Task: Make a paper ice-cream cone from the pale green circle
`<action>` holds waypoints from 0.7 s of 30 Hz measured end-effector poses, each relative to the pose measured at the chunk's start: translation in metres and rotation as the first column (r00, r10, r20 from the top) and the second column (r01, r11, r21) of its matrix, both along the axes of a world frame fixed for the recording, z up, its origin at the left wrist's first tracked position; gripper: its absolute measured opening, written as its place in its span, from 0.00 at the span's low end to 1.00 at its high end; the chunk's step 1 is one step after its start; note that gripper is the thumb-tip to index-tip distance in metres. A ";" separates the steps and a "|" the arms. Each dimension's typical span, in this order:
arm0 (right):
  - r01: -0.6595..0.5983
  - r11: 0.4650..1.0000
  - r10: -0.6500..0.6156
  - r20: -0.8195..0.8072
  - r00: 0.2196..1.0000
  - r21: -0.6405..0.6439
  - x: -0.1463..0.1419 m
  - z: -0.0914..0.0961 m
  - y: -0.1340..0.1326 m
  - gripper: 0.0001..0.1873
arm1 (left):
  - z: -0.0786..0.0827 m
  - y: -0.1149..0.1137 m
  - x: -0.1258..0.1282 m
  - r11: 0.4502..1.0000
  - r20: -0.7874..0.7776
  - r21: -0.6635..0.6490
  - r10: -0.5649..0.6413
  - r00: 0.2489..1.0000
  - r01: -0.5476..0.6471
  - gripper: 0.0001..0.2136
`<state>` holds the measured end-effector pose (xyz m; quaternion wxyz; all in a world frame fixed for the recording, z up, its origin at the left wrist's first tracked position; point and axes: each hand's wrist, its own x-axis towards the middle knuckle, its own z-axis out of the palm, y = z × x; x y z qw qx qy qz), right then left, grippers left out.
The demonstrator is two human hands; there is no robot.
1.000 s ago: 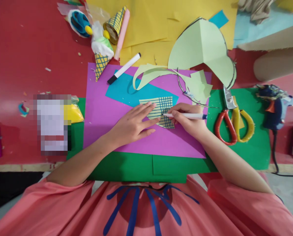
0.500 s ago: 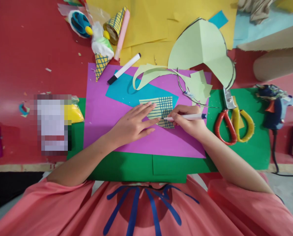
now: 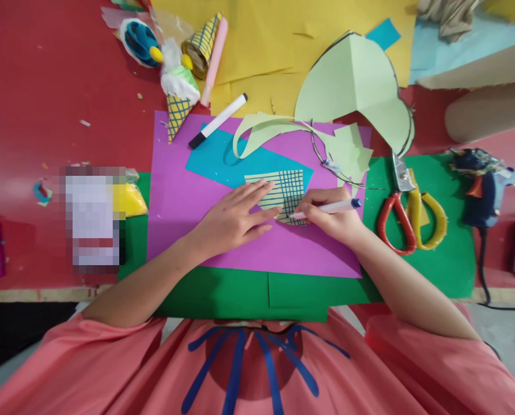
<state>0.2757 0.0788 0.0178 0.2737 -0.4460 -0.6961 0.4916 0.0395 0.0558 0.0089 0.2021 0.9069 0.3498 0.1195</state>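
Observation:
A pale yellow paper piece (image 3: 283, 187) covered with dark blue grid lines lies on a purple sheet (image 3: 188, 196), partly over a blue sheet (image 3: 214, 158). My left hand (image 3: 234, 216) lies flat on the left part of the paper piece, fingers stretched out. My right hand (image 3: 330, 216) grips a white pen (image 3: 326, 207) with a blue end, its tip on the lower edge of the grid paper.
Scissors (image 3: 406, 210) with red and yellow handles lie on the green sheet (image 3: 430, 259) to the right, beside a blue glue gun (image 3: 482, 184). Behind are a white marker (image 3: 218, 120), light green cut-outs (image 3: 355, 86), yellow paper (image 3: 275, 40) and paper cones (image 3: 177, 95).
The pen tip has moved down the grid paper toward its lower edge, and the pen's blue end has tilted up a little. My left hand has stayed put.

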 end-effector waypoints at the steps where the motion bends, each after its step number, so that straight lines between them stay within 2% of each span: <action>1: -0.007 1.000 0.007 -0.006 1.000 0.003 0.000 0.000 0.000 0.10 | 0.000 0.000 0.000 1.000 -0.001 0.000 0.001 1.000 -0.001 0.16; 16: -0.112 0.994 0.112 0.015 0.994 0.010 0.004 -0.001 0.000 0.11 | 0.000 0.000 0.000 1.000 0.015 -0.003 -0.001 1.000 0.001 0.17; 19: -0.074 0.996 0.072 -0.039 0.997 -0.045 0.005 -0.001 0.001 0.10 | 0.000 0.000 0.000 1.000 0.008 -0.005 -0.003 1.000 0.003 0.17; 21: 0.006 0.992 -0.021 -0.114 0.993 -0.128 0.006 -0.001 0.002 0.10 | 0.000 0.000 -0.001 1.000 -0.001 -0.003 0.000 1.000 0.000 0.17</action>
